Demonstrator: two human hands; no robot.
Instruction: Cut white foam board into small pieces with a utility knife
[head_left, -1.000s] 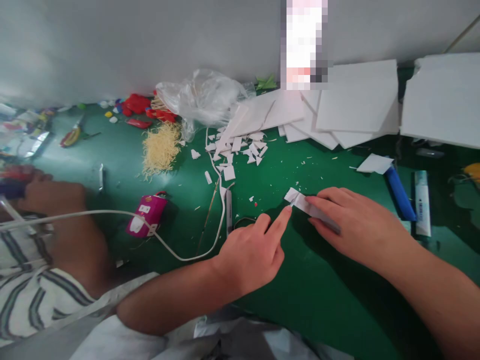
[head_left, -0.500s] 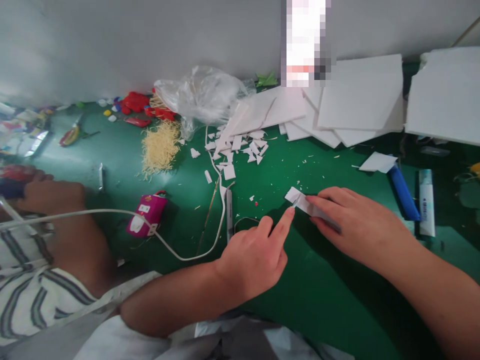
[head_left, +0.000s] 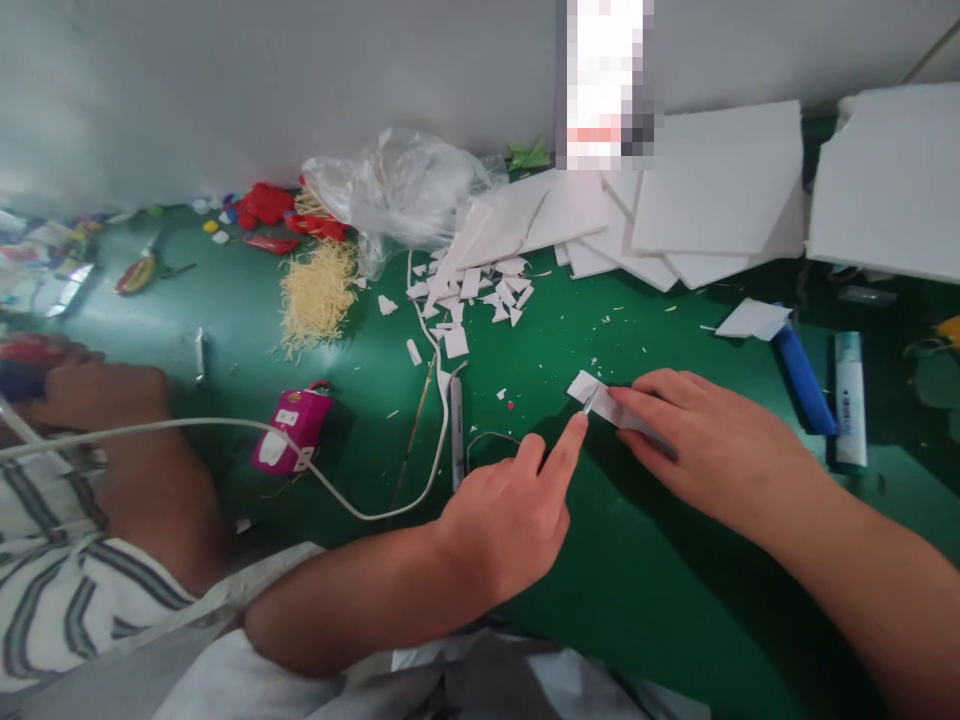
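Note:
My left hand is closed around a thin knife, index finger stretched along it; only the slim metal blade shows past the fingertip. That blade rests on a small strip of white foam board lying on the green tabletop. From the right, my right hand pinches the strip, thumb on the near side and fingers on the far side. The palm of my left hand hides the knife's handle. White crumbs lie just beyond the strip.
White offcuts and stacked white boards lie at the back. A white cable crosses the table past a magenta box. A blue tool handle and white tube lie right. Another person's arm is at left.
The blade has shifted very slightly on the foam board strip, and both hands keep their hold. The whole view has moved a little.

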